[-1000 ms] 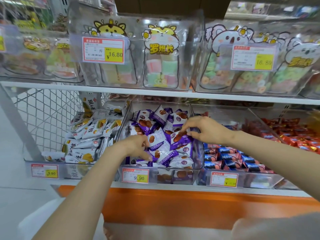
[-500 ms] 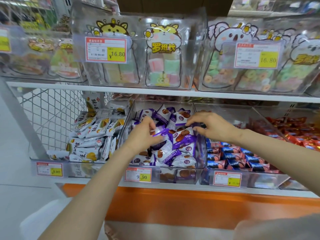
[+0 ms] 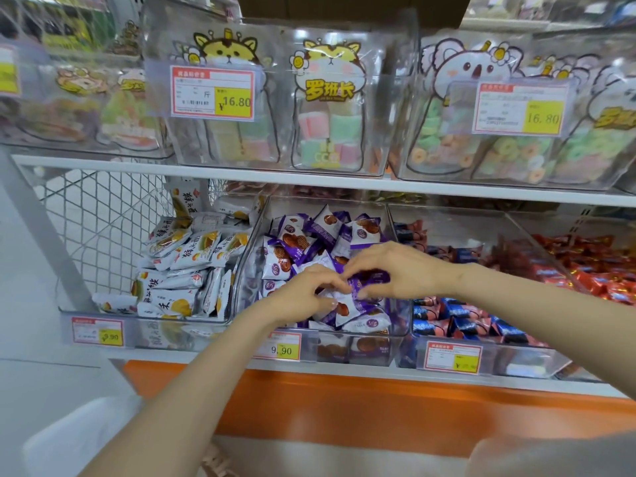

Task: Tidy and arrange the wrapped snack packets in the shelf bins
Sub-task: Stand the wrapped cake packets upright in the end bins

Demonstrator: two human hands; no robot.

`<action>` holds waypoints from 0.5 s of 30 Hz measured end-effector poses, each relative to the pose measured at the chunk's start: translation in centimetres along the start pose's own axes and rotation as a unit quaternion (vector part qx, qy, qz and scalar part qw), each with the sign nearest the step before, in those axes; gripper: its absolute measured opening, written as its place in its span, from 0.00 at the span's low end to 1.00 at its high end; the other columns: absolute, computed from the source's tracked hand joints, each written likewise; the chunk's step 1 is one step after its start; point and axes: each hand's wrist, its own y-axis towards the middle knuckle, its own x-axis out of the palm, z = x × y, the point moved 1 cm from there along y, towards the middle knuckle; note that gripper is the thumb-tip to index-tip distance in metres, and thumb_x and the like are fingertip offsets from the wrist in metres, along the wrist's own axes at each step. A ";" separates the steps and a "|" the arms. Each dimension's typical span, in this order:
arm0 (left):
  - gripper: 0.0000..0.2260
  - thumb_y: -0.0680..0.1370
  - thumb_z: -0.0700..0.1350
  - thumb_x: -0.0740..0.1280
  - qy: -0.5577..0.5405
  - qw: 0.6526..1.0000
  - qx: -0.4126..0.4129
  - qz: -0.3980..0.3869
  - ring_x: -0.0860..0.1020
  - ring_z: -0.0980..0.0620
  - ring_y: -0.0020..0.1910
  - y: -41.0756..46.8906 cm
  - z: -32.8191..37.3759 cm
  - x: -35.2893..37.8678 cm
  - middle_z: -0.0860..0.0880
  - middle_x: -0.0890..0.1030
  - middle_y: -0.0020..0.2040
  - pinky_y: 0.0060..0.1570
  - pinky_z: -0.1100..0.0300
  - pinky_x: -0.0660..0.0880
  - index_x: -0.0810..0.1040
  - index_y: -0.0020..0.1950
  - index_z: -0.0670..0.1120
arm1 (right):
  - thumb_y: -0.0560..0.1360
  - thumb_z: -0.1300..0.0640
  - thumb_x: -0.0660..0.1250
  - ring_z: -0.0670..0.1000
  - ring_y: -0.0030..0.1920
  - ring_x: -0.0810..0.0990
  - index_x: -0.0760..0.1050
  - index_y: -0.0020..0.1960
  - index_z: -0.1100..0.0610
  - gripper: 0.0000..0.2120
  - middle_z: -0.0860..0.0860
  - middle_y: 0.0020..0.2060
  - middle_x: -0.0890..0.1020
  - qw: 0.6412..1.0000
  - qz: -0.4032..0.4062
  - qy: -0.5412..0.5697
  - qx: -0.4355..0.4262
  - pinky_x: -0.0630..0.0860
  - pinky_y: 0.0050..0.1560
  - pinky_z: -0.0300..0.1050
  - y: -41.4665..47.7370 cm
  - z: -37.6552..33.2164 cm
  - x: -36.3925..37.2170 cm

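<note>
Purple packet: on top of pile, front half of middle bin. Lies directly beneath fingertips of both hands, between them. Right hand: fingers curled down, pinching packet's right end. Left hand: fingers curled, tips at left end; grip unclear. Packet's long axis hidden by fingers. Both hands equally near.

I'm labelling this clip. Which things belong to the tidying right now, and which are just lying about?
In the job: left hand and right hand, both gripping purple packets; middle bin.
Lying about: white packets, blue packets, red packets, candy bins above, price tags.
</note>
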 end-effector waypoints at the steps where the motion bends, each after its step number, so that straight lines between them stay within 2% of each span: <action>1: 0.10 0.77 0.37 0.65 0.014 1.000 -0.008 0.007 0.71 0.54 0.59 -0.1 -0.1 -0.3 0.49 0.72 0.59 0.60 0.61 0.68 0.79 0.55 0.48 | 0.73 0.40 0.66 0.46 0.58 0.75 0.75 0.63 0.46 0.20 0.45 0.57 0.79 0.999 -0.026 -0.019 -0.012 0.70 0.60 0.46 0.2 -0.1 0.5; 4: 0.06 0.77 0.41 0.67 0.023 0.993 -0.074 0.085 0.74 0.52 0.57 -0.2 -0.7 -0.7 0.48 0.73 0.58 0.58 0.60 0.71 0.78 0.53 0.46 | 0.75 0.44 0.66 0.47 0.62 0.73 0.76 0.62 0.48 0.18 0.45 0.60 0.78 0.997 -0.048 -0.061 -0.025 0.64 0.64 0.47 0.0 0.1 0.8; 6: 0.14 0.75 0.46 0.69 0.010 0.987 -0.112 0.116 0.73 0.50 0.61 -0.2 -0.8 0.1 0.47 0.73 0.62 0.60 0.57 0.71 0.73 0.60 0.45 | 0.75 0.46 0.66 0.47 0.64 0.71 0.77 0.62 0.48 0.16 0.45 0.61 0.77 0.996 -0.052 -0.069 -0.029 0.61 0.65 0.44 -0.1 0.3 0.6; 8: 0.25 0.75 0.49 0.69 -0.015 0.988 -0.129 0.089 0.69 0.49 0.66 -0.1 -0.5 1.5 0.45 0.70 0.68 0.62 0.57 0.68 0.67 0.68 0.44 | 0.75 0.48 0.67 0.46 0.64 0.70 0.77 0.62 0.49 0.15 0.45 0.62 0.77 0.994 -0.069 -0.075 -0.033 0.61 0.64 0.43 0.0 0.3 0.5; 10: 0.29 0.75 0.52 0.69 -0.023 0.987 -0.140 0.073 0.68 0.48 0.67 0.1 -0.2 2.3 0.45 0.68 0.70 0.62 0.56 0.68 0.63 0.71 0.46 | 0.75 0.50 0.68 0.45 0.64 0.71 0.78 0.61 0.48 0.15 0.45 0.62 0.77 0.994 -0.096 -0.051 -0.019 0.64 0.65 0.44 0.4 0.3 0.0; 12: 0.28 0.75 0.53 0.68 -0.044 0.985 -0.148 0.075 0.70 0.48 0.65 0.2 -0.2 2.2 0.45 0.69 0.68 0.61 0.55 0.70 0.64 0.71 0.48 | 0.75 0.52 0.69 0.46 0.60 0.75 0.79 0.59 0.48 0.13 0.45 0.60 0.78 0.995 -0.098 -0.002 0.011 0.69 0.64 0.46 1.1 0.7 -0.7; 15: 0.25 0.74 0.53 0.69 -0.048 0.987 -0.143 0.060 0.73 0.50 0.62 0.1 -0.4 1.9 0.46 0.70 0.68 0.61 0.55 0.71 0.67 0.69 0.52 | 0.75 0.54 0.67 0.50 0.57 0.78 0.78 0.58 0.47 0.12 0.47 0.58 0.79 0.997 -0.008 0.057 0.060 0.73 0.61 0.51 3.3 1.4 -2.2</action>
